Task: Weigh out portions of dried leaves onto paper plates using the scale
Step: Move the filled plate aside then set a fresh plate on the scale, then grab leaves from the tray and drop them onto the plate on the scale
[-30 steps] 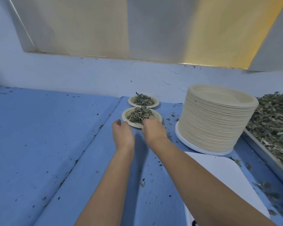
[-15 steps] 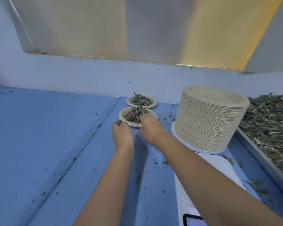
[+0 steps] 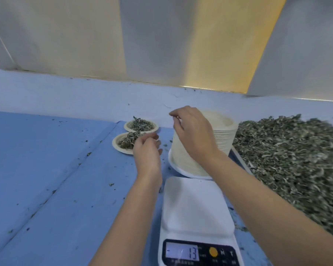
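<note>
Two filled plates: far plate (image 3: pixel 155 128) and near plate (image 3: pixel 115 145), 11 o'clock, rims touching.
Left hand (image 3: pixel 146 153): slack, holding nothing, over near plate's edge.
Right hand (image 3: pixel 194 133): over plate stack (image 3: pixel 225 138), 12 o'clock; fingertips pinched, on what I cannot tell.
Scale (image 3: pixel 196 208): 6 o'clock, display reads 13.
Leaf pile (image 3: pixel 286 154): 3 o'clock.

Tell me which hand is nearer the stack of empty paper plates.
Right. The right hand is at the top of the stack; the left hand is off to its left, by the nearer filled plate.
</note>
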Motion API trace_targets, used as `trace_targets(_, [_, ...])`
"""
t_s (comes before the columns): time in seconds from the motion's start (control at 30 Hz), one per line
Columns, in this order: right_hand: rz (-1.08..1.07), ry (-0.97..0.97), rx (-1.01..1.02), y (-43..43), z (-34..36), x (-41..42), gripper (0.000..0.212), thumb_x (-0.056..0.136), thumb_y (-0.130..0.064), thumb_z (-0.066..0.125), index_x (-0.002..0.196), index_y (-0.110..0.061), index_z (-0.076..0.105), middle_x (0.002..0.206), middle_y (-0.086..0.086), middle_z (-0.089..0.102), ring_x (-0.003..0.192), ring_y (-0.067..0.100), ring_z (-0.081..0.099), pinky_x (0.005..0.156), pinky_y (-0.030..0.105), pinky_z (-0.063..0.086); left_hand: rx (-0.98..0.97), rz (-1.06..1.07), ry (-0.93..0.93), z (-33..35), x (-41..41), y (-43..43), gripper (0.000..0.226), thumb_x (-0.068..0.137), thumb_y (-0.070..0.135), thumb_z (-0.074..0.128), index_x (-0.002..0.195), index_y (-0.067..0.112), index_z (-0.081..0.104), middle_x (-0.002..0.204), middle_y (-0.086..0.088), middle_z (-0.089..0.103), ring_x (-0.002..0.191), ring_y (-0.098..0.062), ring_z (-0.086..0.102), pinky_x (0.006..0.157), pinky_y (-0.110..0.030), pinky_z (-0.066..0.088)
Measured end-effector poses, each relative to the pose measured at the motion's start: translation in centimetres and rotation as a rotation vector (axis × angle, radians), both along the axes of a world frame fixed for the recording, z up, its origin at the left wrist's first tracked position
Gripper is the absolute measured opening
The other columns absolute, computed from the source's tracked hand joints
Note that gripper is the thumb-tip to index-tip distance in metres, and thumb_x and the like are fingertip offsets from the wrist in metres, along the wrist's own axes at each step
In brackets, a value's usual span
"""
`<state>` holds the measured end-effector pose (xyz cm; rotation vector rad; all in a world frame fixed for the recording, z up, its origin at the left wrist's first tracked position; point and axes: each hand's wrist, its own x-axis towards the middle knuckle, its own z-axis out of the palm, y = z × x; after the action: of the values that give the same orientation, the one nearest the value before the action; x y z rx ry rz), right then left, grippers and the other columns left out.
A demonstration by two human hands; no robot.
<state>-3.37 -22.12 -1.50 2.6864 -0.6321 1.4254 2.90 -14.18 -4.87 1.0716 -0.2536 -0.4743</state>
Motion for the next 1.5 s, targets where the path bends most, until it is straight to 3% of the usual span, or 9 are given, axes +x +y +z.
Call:
trace_targets(0.1, [-0.110, 0.029, -0.028, -1.0, 1.2, -2.3, 0.025, 0.096, -0.014, 0.049, 0.112, -0.009, 0.067, 0.108, 0.005, 0.068, 0.103, 0.026, 0.057, 0.083, 0.031, 0.039, -0.022, -0.028, 0.005, 0.8, -1.5, 0.0, 0.027, 0.090, -0.001, 0.037, 0.102, 0.006, 0.060, 0.102, -0.007, 0.061, 0.089, -0.018, 0.059, 0.084, -0.031, 0.052])
trace_targets(0.27, [-0.245, 0.216, -0.030, -1.7, 1.3, -4.6, 0.030, 0.100, -0.020, 0.040, 0.113, -0.014, 0.067, 0.110, 0.004, 0.068, 0.104, 0.024, 0.057, 0.080, 0.037, 0.045, -0.009, -0.035, 0.000, 0.9, -3.0, 0.0, 0.024, 0.090, 0.000, 0.039, 0.096, 0.010, 0.060, 0.103, -0.005, 0.063, 0.086, -0.016, 0.059, 0.074, -0.024, 0.048])
trace_targets(0.43, [-0.282, 0.321, -0.016, -1.6, 1.0, -5.2, 0.030, 0.100, -0.021, 0.038, 0.107, -0.013, 0.067, 0.106, 0.004, 0.067, 0.099, 0.024, 0.058, 0.079, 0.041, 0.049, -0.015, -0.020, 0.005, 1.1, -3.0, 0.4, 0.025, 0.088, -0.002, 0.038, 0.092, 0.010, 0.060, 0.096, -0.003, 0.062, 0.082, -0.017, 0.058, 0.077, -0.025, 0.048])
trace_targets(0.57, [-0.284, 0.363, -0.021, -1.5, 1.0, -5.2, 0.031, 0.100, -0.022, 0.038, 0.108, -0.013, 0.066, 0.107, 0.004, 0.067, 0.100, 0.024, 0.058, 0.079, 0.040, 0.048, -0.017, -0.015, 0.000, 1.1, -2.9, 0.6, 0.026, 0.087, -0.002, 0.038, 0.091, 0.011, 0.060, 0.089, 0.000, 0.061, 0.072, -0.012, 0.057, 0.069, -0.021, 0.046])
trace_targets(0.73, [-0.296, 0.397, 0.005, -1.4, 1.0, -5.0, 0.031, 0.100, -0.015, 0.036, 0.112, -0.009, 0.064, 0.110, 0.008, 0.066, 0.104, 0.026, 0.057, 0.084, 0.040, 0.047, -0.014, -0.032, -0.001, 1.0, -2.9, 0.7, 0.027, 0.087, -0.001, 0.038, 0.086, 0.014, 0.060, 0.089, 0.001, 0.061, 0.076, -0.013, 0.059, 0.068, -0.020, 0.046])
trace_targets(1.2, [-0.247, 0.381, 0.015, -1.4, 1.0, -4.7, 0.031, 0.095, -0.005, 0.037, 0.115, -0.005, 0.061, 0.113, 0.010, 0.063, 0.106, 0.027, 0.052, 0.089, 0.037, 0.039, 0.016, -0.054, -0.015, 0.5, -3.3, 0.4, 0.027, 0.086, 0.000, 0.038, 0.082, 0.015, 0.061, 0.086, 0.005, 0.061, 0.074, -0.010, 0.059, 0.065, -0.020, 0.043])
trace_targets(1.4, [-0.169, 0.251, -0.034, -1.5, 1.6, -4.2, 0.032, 0.093, 0.000, 0.041, 0.115, -0.003, 0.063, 0.112, 0.013, 0.064, 0.106, 0.029, 0.051, 0.089, 0.035, 0.036, 0.027, -0.085, -0.021, 0.5, -3.2, 0.5, 0.026, 0.087, 0.002, 0.041, 0.083, 0.015, 0.063, 0.090, 0.001, 0.065, 0.074, -0.012, 0.061, 0.064, -0.022, 0.046])
trace_targets(1.5, [-0.063, 0.172, -0.099, -0.6, 1.8, -4.5, 0.027, 0.092, 0.000, 0.046, 0.111, 0.001, 0.065, 0.105, 0.017, 0.066, 0.101, 0.035, 0.055, 0.087, 0.041, 0.041, 0.037, -0.120, -0.044, 0.6, -3.0, 0.6, 0.021, 0.091, 0.008, 0.045, 0.086, 0.014, 0.065, 0.090, -0.001, 0.068, 0.071, -0.012, 0.063, 0.063, -0.021, 0.049])
